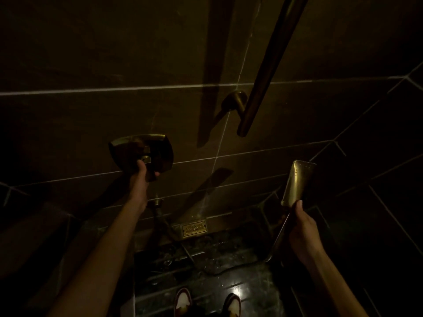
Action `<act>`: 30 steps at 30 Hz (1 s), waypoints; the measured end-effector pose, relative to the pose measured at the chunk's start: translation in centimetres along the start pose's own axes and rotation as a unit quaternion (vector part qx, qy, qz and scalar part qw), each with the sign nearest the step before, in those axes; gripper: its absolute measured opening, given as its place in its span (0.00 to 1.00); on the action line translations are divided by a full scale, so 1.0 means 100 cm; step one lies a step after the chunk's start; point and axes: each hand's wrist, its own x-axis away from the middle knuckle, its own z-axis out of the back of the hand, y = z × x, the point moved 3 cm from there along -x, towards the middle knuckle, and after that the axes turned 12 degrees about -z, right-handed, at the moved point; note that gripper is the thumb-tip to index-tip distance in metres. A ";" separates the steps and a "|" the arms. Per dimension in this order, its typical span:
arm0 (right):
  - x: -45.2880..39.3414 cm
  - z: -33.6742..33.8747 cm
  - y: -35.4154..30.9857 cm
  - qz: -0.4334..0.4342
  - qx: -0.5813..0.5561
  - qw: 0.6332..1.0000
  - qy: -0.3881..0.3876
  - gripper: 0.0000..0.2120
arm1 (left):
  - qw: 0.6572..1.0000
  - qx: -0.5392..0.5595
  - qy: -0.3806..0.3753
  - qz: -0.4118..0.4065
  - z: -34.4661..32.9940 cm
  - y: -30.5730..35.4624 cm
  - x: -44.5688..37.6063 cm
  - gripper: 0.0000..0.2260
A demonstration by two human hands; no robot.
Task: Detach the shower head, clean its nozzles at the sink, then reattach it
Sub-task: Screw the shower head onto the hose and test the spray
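Observation:
The light is dim. A brass hand shower head [297, 181], flat and rectangular, stands upright at the right; my right hand [303, 227] grips its handle from below. Its hose [275, 242] loops down across the floor toward the wall outlet [158, 202]. On the tiled wall at the left sits a brass shower valve plate with a handle [142, 152]. My left hand [143, 177] reaches up to it, fingers curled round the handle's underside.
A brass slide bar [263, 72] runs down the wall at the upper right, fixed by a round bracket [235, 100]. A brass drain grate [193, 228] sits where wall meets floor. The dark floor is wet and shiny. My two shoes [206, 303] stand below.

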 end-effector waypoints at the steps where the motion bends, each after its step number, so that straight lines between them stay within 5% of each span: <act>1: 0.000 0.002 0.000 -0.004 -0.011 1.000 -0.004 0.26 | 1.000 0.003 -0.001 0.001 0.000 0.000 -0.001 0.32; 30: -0.025 0.052 0.018 -0.038 -0.055 0.998 0.014 0.30 | 0.992 -0.108 -0.055 0.028 -0.002 0.027 0.004 0.34</act>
